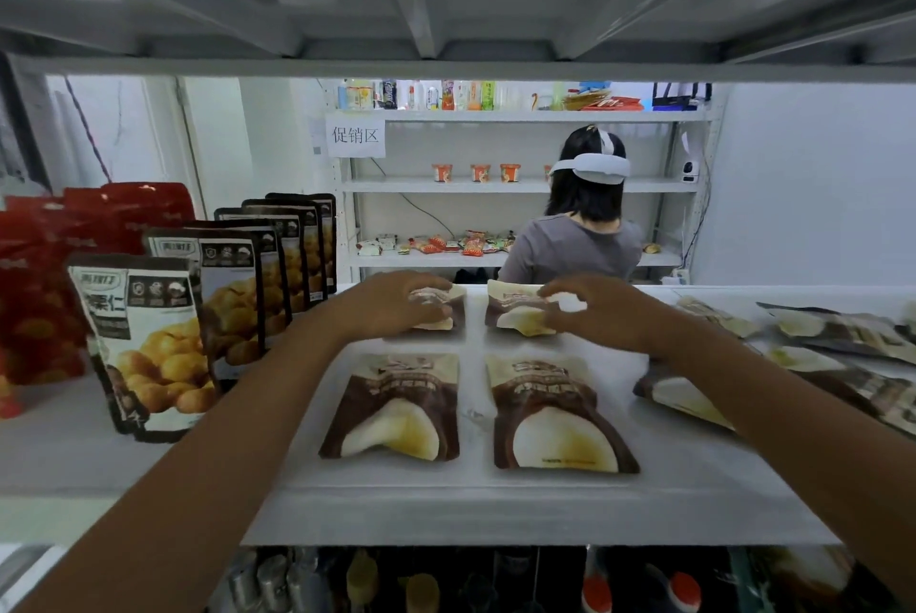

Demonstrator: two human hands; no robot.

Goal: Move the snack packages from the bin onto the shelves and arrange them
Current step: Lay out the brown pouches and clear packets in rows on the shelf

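Brown-and-cream snack packages lie flat on the white shelf (pixel 495 508). Two sit in the near row, one on the left (pixel 396 409) and one on the right (pixel 552 419). Two more lie in the far row. My left hand (pixel 396 302) rests on the far left package (pixel 448 310) with its fingers bent over it. My right hand (pixel 592 310) touches the far right package (pixel 515 312), fingertips at its right edge. More of the same packages lie in a loose pile (pixel 813 345) to the right. No bin is in view.
Upright chestnut bags (pixel 148 345) stand in a row at the left, with red bags (pixel 44 285) behind them. An upper shelf (pixel 446 67) hangs overhead. A person wearing a headset (pixel 585 221) stands beyond at another rack. Bottles (pixel 446 583) fill the shelf below.
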